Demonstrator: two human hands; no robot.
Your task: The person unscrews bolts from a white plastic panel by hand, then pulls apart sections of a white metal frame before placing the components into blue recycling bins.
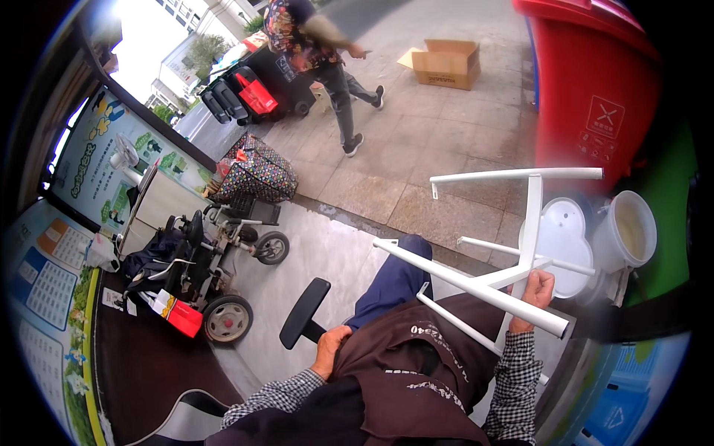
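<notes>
A white tubular metal frame (529, 230) with several bars, like a stool or chair frame, is held up in front of me on the right. My right hand (537, 297) is closed around it near the joint of its bars. My left hand (331, 349) lies on the brown apron (424, 349) over my lap, holding nothing that I can see, its fingers partly hidden. Close to that hand is a black padded armrest (306, 312). Behind the frame's bars are a white lid-like piece (565, 223) and a white bucket (632, 230).
A wheelchair-like wheeled frame (230, 238) stands at left beside a patterned bag (260, 171). A step edge (357, 219) borders the paving. Farther off are an open cardboard box (450, 65), a walking person (327, 67), dark bins (275, 74) and a red bin (595, 97).
</notes>
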